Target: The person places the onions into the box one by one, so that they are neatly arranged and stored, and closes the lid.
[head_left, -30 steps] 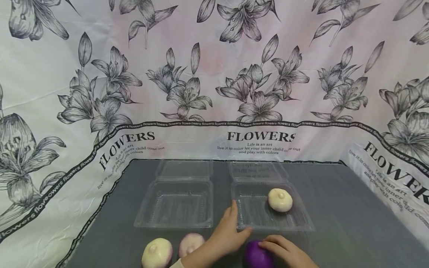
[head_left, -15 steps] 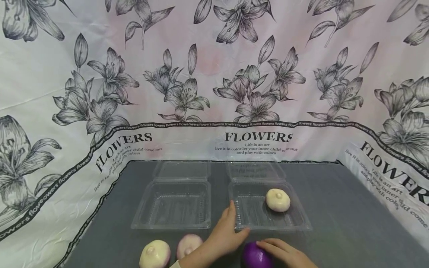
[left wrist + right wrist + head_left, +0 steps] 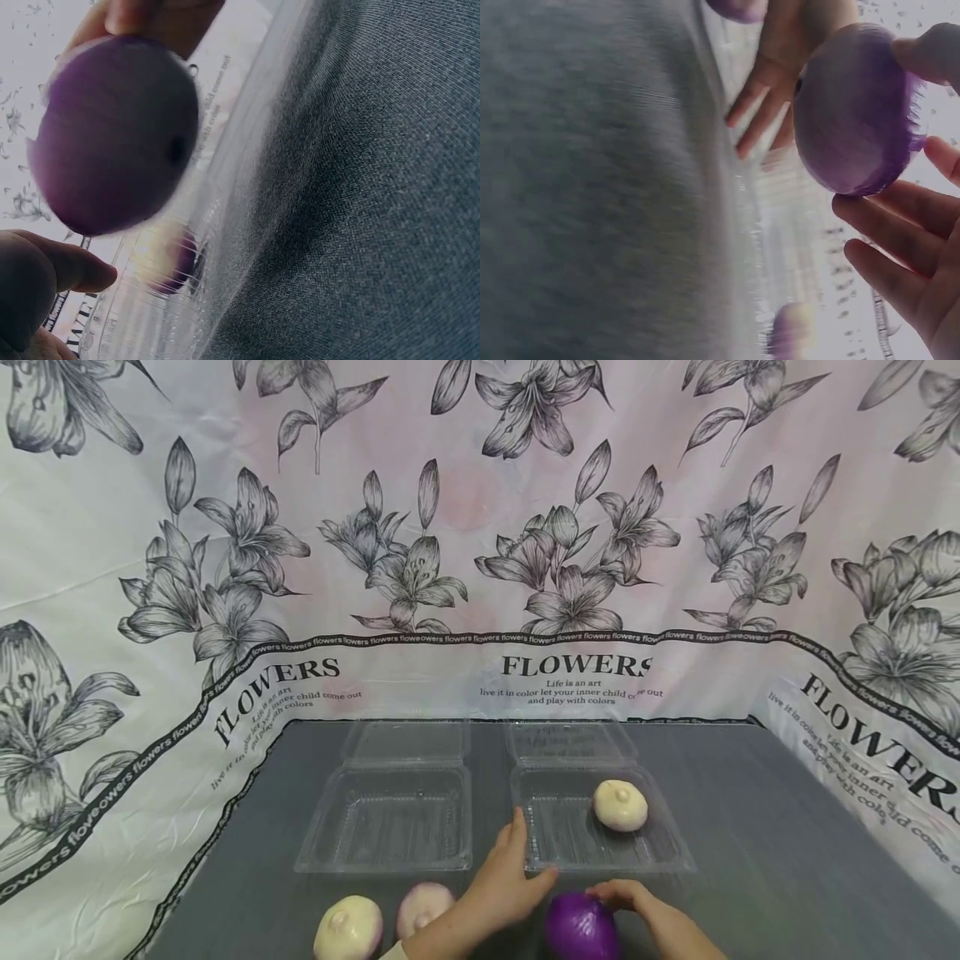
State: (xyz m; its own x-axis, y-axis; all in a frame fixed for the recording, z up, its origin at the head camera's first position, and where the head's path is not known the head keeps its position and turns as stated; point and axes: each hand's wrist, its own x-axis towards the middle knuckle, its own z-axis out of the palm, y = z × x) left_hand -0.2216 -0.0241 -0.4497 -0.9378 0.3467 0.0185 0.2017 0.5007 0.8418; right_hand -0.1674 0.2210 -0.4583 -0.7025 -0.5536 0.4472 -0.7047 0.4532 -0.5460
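Close to the front of the table, my right hand (image 3: 660,918) grips a purple turnip (image 3: 581,927) with thumb and fingertips. In the right wrist view, this turnip (image 3: 855,112) fades to pale underneath, and the lower fingers are spread. My left hand (image 3: 495,881) is extended with straight fingers by the near left corner of the right clear plastic box (image 3: 615,862). It holds nothing. Inside that box a pale-topped turnip (image 3: 620,806) sits toward the right. Two more turnips, a pale one (image 3: 348,928) and a pinkish one (image 3: 422,906), lie left of my left forearm, which partly covers the pinkish one.
A second clear plastic box (image 3: 386,863) stands left of the first, with nothing in it. Both boxes have their lids folded back toward the rear. Grey cloth (image 3: 787,860) covers the table, and a flower-printed curtain (image 3: 480,568) encloses the back and sides.
My right hand has shifted slightly right and its fingers have drawn to the turnip's far right side, showing more of its purple surface. The left hand stays put.
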